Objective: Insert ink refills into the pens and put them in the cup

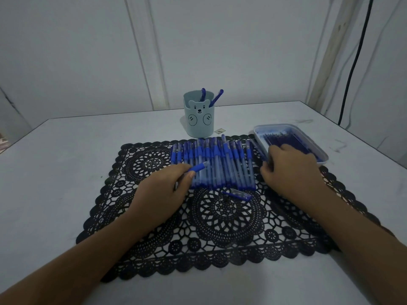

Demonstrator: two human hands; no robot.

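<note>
Holding a pen (197,167) in our left hand (164,190), we noted its fingers were pinched on the barrel, the blue grip end pointing up and to the right, over the near-left corner of the pen row (214,164). Its long axis ran on a slant from the fingers toward the tray (308,131). Our right hand (290,172) lay at the near-left rim of the tray, knuckles up; its fingertips were hidden under the hand, so we could not tell whether they were together on a refill or apart. The refills (284,139) lay in the tray, long axes running from far-left to near-right, just beyond and right of that hand. The right hand was plainly the nearer to them; the left was well apart, across the row.

We judged the step in hand to be fetching one refill for the held pen. The coming move turned on bringing a refill leftward and lining it up with the slanted barrel.

A loose cap (237,194) lay on the mat (220,227), just near of the row. The cup (199,119) stood beyond the row, two pens in it; most of the task remained.
</note>
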